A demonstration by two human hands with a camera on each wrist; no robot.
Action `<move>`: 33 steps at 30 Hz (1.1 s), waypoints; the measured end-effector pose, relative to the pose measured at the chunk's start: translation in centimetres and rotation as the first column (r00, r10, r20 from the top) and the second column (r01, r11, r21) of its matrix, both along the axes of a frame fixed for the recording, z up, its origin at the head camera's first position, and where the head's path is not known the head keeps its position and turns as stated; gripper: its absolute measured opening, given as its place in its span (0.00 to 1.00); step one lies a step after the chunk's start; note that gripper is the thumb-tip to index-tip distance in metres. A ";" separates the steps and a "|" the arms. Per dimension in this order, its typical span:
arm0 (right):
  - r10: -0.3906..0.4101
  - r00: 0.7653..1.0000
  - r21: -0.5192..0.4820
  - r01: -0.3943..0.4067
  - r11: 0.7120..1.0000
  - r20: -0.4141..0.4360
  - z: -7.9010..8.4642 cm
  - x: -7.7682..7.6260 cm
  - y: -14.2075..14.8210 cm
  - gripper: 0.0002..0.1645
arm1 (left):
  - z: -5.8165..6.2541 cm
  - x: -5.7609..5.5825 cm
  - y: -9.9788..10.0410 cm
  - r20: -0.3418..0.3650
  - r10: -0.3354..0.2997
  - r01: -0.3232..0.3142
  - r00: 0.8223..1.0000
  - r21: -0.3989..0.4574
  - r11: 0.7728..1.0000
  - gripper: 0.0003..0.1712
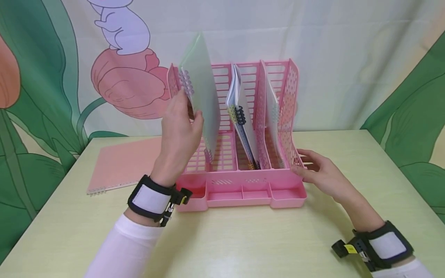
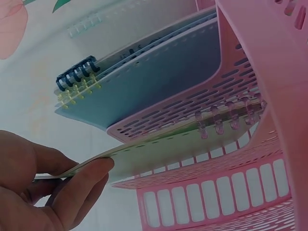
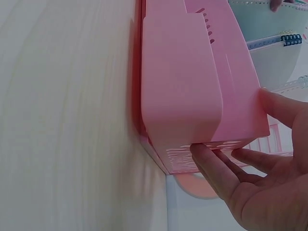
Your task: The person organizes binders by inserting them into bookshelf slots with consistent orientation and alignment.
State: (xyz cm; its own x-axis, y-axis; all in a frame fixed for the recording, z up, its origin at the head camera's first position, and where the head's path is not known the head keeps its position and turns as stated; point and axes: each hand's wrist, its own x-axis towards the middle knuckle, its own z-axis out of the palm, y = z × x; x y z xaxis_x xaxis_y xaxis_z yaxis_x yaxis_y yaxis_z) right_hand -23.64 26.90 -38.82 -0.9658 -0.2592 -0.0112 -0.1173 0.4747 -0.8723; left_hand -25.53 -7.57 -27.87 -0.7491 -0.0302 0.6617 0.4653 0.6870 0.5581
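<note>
A pale green loose-leaf notebook (image 1: 206, 92) stands upright in the left part of a pink desk file organizer (image 1: 240, 178). My left hand (image 1: 181, 133) pinches its near edge between thumb and fingers, also seen in the left wrist view, where the notebook's purple binder rings (image 2: 233, 118) show. With my right hand (image 1: 321, 172) I grip the organizer's front right corner; in the right wrist view the thumb lies on the front part and the fingers on the side wall (image 3: 192, 156). Blue and white notebooks (image 1: 245, 116) lean in the middle slot, and a whitish notebook (image 1: 272, 112) stands in the right slot.
A pink spiral notebook (image 1: 121, 164) lies flat on the pale wooden table (image 1: 243, 239), left of the organizer. Small open compartments (image 1: 224, 196) run along the organizer's front. Behind the table hangs a printed cloth (image 1: 330, 77).
</note>
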 end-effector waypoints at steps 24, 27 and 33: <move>-0.006 1.000 -0.013 0.006 1.000 0.009 -0.3 -0.1 0.3 0.46 | -1.2 -1.8 0.0 0.033 0.013 -0.012 0.999 -0.012 1.000 0.22; -0.005 1.000 -0.014 0.005 1.000 0.006 -0.3 -0.1 0.2 0.46 | -1.2 -1.9 0.0 0.036 0.017 -0.016 0.999 -0.020 1.000 0.22; -0.009 1.000 0.000 0.009 1.000 -0.006 -0.2 -0.2 0.3 0.46 | -1.1 -2.0 0.1 0.037 0.019 -0.018 0.999 -0.034 0.999 0.20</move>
